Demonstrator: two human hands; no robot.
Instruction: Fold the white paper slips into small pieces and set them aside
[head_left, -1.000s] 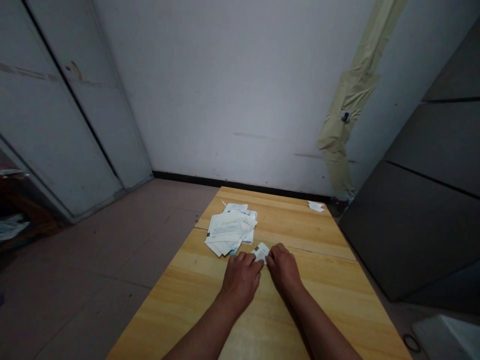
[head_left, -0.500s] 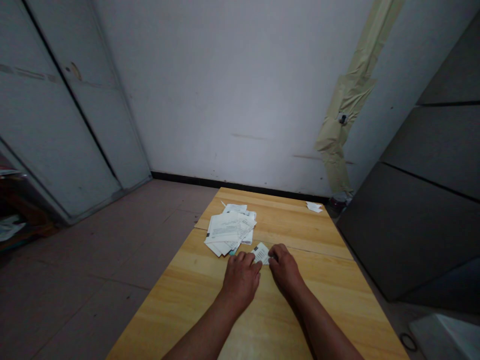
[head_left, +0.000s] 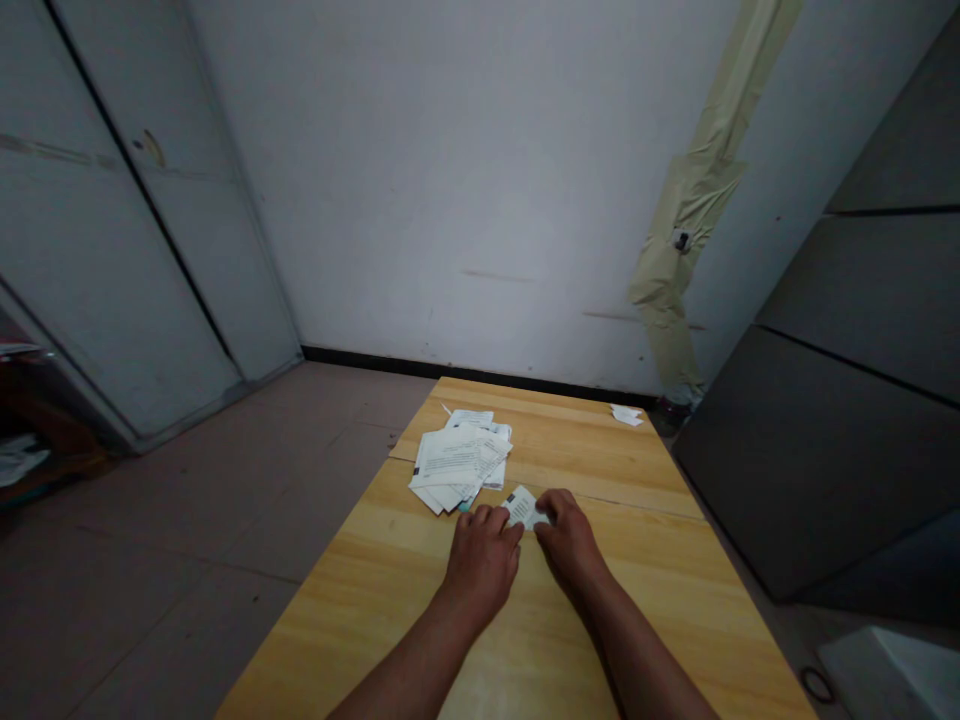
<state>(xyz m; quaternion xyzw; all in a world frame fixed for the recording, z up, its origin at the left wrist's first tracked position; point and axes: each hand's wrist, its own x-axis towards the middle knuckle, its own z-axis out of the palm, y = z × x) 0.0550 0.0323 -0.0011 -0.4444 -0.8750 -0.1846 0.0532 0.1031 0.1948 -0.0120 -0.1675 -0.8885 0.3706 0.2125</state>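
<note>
A small printed piece of paper (head_left: pixel 521 506), with folded-looking edges and a dark patch at its upper left, lies on the wooden table (head_left: pixel 540 610) between my hands. My left hand (head_left: pixel 486 550) rests on its left edge, fingers curled and pressing it down. On the other side my right hand (head_left: pixel 566 530) pinches the paper's right edge between thumb and fingers. Just beyond my left hand is a loose pile of printed sheets (head_left: pixel 454 462), overlapping at several angles. My fingertips hide parts of the paper's edges.
White paper scraps (head_left: pixel 626 414) lie at the table's far right corner. A white wall (head_left: pixel 465 180) stands behind the table, with taped covering (head_left: pixel 667 260) on its right. Grey panels (head_left: pixel 840 400) rise at the right, and a white box (head_left: pixel 892 665) sits on the floor.
My right hand's fingers have shifted slightly on the paper's right edge, the thumb and fingers a little further apart. My left hand and the pile stay in place.
</note>
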